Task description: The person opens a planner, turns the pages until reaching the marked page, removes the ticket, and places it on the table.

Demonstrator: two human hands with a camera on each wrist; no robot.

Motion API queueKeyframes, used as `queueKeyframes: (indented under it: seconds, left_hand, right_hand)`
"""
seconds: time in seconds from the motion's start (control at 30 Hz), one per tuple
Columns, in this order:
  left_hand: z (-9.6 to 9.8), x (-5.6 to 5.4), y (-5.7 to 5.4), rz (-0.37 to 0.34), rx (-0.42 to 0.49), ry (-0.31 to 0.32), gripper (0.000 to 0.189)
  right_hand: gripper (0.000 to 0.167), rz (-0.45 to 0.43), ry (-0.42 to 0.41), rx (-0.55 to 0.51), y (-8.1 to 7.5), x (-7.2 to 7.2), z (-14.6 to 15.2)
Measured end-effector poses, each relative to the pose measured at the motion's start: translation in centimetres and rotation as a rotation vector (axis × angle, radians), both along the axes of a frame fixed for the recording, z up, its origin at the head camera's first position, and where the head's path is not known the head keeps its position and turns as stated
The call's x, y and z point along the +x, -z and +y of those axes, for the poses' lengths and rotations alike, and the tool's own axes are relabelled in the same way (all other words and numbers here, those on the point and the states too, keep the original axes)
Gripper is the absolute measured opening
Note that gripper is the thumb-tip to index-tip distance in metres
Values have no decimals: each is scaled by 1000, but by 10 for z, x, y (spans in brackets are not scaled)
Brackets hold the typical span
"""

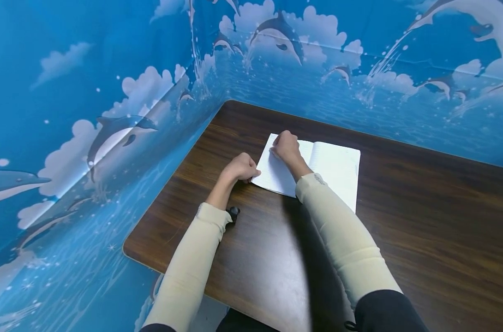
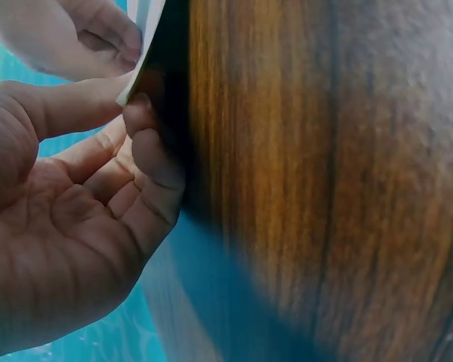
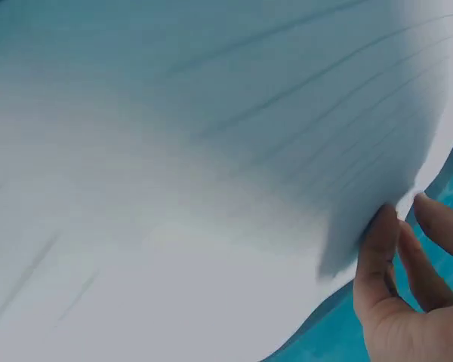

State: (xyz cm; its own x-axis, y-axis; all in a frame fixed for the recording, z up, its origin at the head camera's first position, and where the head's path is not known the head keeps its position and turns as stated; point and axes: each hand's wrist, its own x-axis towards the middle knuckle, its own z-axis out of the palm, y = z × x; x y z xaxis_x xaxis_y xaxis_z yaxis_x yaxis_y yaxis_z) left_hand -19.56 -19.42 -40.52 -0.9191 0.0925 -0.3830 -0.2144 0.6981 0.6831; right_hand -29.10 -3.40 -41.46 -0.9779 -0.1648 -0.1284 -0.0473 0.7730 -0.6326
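Observation:
An open notebook (image 1: 336,161) with white, faintly ruled pages lies on the brown wooden table. My left hand (image 1: 241,167) is at its near left corner. In the left wrist view, the thumb and index finger of that left hand (image 2: 83,166) pinch the thin paper edge (image 2: 142,64), other fingers curled below. My right hand (image 1: 287,147) is over the left page, fingers bent close to its outer edge. In the right wrist view, the right hand (image 3: 415,286) has its thumb and fingertips at the edge of the page (image 3: 174,226), which bows upward; the exact contact is partly hidden.
The wooden table (image 1: 422,221) extends far to the right. Blue dolphin-print sheeting (image 1: 110,184) stands along its left and back edges. A small black object (image 1: 233,213) is at the left wrist, by the cream sleeve (image 1: 193,263).

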Motion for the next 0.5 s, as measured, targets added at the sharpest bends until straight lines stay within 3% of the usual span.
queueKeyframes:
  seconds: [0.3, 0.5]
  left_hand:
    - [3, 1, -2, -26, -27, -1, 49]
    - [2, 0, -3, -40, -4, 15, 50]
  right_hand:
    - [32, 91, -162, 265, -6, 7, 49]
    - [40, 93, -171, 297, -8, 8, 90]
